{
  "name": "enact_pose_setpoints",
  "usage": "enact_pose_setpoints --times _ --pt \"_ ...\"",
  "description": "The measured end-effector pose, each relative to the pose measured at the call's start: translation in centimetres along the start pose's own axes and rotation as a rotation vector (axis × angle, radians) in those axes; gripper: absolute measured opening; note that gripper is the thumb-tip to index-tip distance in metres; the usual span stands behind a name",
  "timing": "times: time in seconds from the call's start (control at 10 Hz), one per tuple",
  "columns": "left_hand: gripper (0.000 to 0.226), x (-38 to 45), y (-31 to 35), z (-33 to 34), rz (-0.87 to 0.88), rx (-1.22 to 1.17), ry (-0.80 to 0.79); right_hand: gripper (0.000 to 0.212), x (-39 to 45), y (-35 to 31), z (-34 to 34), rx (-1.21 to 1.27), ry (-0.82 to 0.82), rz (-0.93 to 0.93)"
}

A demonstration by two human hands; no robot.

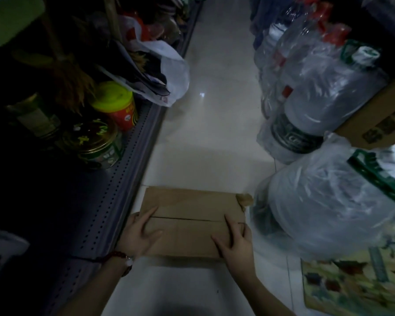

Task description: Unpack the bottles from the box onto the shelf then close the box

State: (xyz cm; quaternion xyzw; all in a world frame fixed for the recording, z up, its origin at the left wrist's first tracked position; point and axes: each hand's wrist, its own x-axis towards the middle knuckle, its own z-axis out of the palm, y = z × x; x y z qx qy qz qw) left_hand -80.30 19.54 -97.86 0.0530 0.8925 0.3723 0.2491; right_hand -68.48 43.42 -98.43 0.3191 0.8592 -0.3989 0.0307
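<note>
A brown cardboard box (192, 208) lies on the white floor with its two top flaps folded shut, a seam running across the middle. My left hand (139, 236) lies flat on the near flap at the box's left end, fingers spread and straight. At the right end my right hand (234, 241) presses on the same flap, fingers straight. A piece of torn tape sticks up at the box's far right corner. On the dim shelf (132, 160) to the left stand a jar with a yellow-green lid (118, 103) and a gold-rimmed jar (98, 142).
Large water jugs wrapped in clear plastic (324, 96) line the right side of the aisle, one (328, 201) close beside the box. A cardboard carton (381, 115) and a patterned package (356, 286) sit at right. A white plastic bag (169, 71) hangs off the left shelf.
</note>
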Motion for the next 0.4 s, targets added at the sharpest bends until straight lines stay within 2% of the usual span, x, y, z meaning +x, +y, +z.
enact_pose_setpoints --times 0.1,0.2,0.3,0.4 --pt "0.068 0.0 0.6 0.2 -0.008 0.128 0.019 0.070 0.0 -0.8 -0.1 -0.082 0.006 0.037" --pt "0.066 -0.8 3.3 -0.7 -0.061 0.312 0.028 0.073 -0.9 -3.2 -2.1 -0.285 -0.003 0.038" --pt "0.055 -2.2 8.9 -3.7 -0.043 0.343 -0.005 0.072 -1.8 -7.3 -6.4 -0.388 -0.048 0.005" --pt "0.039 -4.9 15.1 -7.7 -0.020 0.337 -0.024 0.061 -2.9 -11.4 -11.5 -0.350 -0.009 -0.102"
